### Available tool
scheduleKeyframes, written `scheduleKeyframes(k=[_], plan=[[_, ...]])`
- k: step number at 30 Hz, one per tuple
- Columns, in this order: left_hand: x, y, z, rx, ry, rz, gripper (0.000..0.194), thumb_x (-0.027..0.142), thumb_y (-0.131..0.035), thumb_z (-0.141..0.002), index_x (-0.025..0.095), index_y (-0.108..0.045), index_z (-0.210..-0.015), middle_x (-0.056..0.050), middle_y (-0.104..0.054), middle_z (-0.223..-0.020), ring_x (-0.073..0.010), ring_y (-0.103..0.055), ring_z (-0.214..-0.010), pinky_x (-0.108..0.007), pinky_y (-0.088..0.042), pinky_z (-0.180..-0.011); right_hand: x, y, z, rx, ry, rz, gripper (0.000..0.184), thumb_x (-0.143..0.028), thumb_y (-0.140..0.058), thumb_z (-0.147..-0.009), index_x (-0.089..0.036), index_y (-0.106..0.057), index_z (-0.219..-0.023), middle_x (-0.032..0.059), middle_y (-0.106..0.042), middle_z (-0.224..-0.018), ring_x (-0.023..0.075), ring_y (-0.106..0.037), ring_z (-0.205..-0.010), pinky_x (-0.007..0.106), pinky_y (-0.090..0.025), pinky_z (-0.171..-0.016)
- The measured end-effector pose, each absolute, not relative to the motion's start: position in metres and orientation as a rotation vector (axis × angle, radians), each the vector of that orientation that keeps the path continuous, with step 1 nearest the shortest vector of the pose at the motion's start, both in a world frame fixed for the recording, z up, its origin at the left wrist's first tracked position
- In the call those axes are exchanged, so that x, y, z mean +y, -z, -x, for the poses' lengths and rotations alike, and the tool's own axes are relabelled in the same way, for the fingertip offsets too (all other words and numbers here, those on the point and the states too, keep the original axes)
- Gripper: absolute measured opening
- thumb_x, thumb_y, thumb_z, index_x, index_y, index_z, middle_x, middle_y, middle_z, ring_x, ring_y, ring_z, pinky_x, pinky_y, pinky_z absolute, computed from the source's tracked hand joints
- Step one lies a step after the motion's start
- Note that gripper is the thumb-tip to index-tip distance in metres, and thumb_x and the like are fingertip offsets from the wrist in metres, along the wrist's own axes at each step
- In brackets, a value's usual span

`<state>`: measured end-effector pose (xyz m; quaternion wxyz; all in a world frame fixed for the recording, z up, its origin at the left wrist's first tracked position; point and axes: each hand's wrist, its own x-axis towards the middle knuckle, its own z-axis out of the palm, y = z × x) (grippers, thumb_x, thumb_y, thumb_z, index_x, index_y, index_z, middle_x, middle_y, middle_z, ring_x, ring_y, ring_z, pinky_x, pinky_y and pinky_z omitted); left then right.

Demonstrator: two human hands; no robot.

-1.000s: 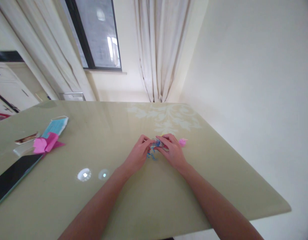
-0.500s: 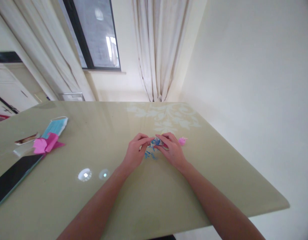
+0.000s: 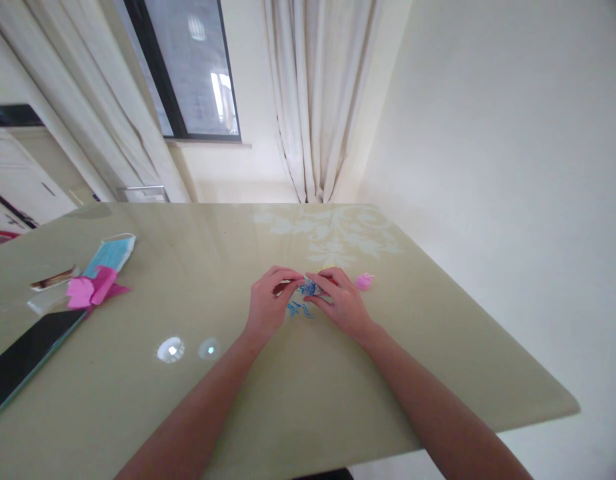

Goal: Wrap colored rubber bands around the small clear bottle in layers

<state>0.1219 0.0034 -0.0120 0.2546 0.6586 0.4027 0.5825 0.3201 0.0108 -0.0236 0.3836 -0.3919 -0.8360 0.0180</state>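
Note:
Over the table's middle, my right hand [image 3: 341,298] is closed in a pinch around a small blue-and-clear bundle [image 3: 309,287], perhaps a little bag with blue strands in it. My left hand [image 3: 271,298] meets it from the other side, its thumb and fingertips pinched at the bundle's left edge. What the left fingertips hold is too small to make out. Loose blue strands [image 3: 300,309] lie on the table just below the hands. Past the right hand sits a small pink bundle [image 3: 364,281]. Bits of yellow and red show behind the right fingers, mostly hidden.
At the left of the glossy table [image 3: 228,413] lie a black phone-like slab [image 3: 33,357], crumpled pink paper [image 3: 95,288], a blue face mask [image 3: 111,255] and a small brown-and-white packet [image 3: 53,279]. A white wall [image 3: 513,167] runs along the right side.
My left hand has shifted slightly left. The bundle has turned between the fingers, and its blue part shows more clearly. Things on the table stay where they were.

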Motion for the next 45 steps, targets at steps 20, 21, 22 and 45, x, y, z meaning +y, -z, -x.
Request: scheduleKeyframes(k=[20, 21, 22, 45], plan=[[-0.003, 0.020, -0.117, 0.992, -1.648, -2.455, 0.022, 0.021, -0.058, -0.103, 0.025, -0.074, -0.117, -0.006, -0.080, -0.106, -0.0194, -0.072, -0.103, -0.035, -0.058, -0.096, 0.006, 0.019, -0.317, -1.950, -0.164, 0.951, 0.043, -0.042, -0.071, -0.096, -0.028, -0.068, -0.137, 0.0104, -0.067, -0.113, 0.0255, -0.067, -0.103, 0.041, -0.059, -0.093], [-0.003, 0.020, -0.117, 0.981, -1.648, -2.466, 0.024, 0.020, -0.058, -0.103, 0.025, -0.073, -0.120, -0.006, -0.080, -0.108, -0.0195, -0.072, -0.106, -0.036, -0.058, -0.098, 0.006, 0.017, -0.317, -1.932, -0.175, 0.955, 0.042, -0.042, -0.071, -0.097, -0.027, -0.068, -0.136, 0.0106, -0.067, -0.113, 0.0256, -0.067, -0.103, 0.040, -0.059, -0.092], [-0.004, 0.019, -0.117, 0.971, -1.649, -2.473, 0.026, 0.019, -0.057, -0.103, 0.025, -0.071, -0.124, -0.007, -0.079, -0.113, -0.0194, -0.071, -0.110, -0.036, -0.057, -0.100, 0.006, 0.016, -0.317, -1.914, -0.185, 0.960, 0.042, -0.042, -0.071, -0.096, -0.026, -0.068, -0.136, 0.0108, -0.067, -0.112, 0.0256, -0.068, -0.102, 0.039, -0.060, -0.091], [0.013, 0.023, -0.106, 1.243, -1.371, -2.306, 0.031, 0.032, -0.059, -0.102, 0.024, -0.069, -0.130, -0.010, -0.072, -0.124, -0.0243, -0.065, -0.117, -0.043, -0.052, -0.106, 0.015, 0.006, -0.325, -1.612, -0.348, 1.043, 0.035, -0.041, -0.080, -0.088, -0.023, -0.075, -0.118, 0.0070, -0.070, -0.106, 0.0229, -0.070, -0.096, 0.039, -0.060, -0.089]])
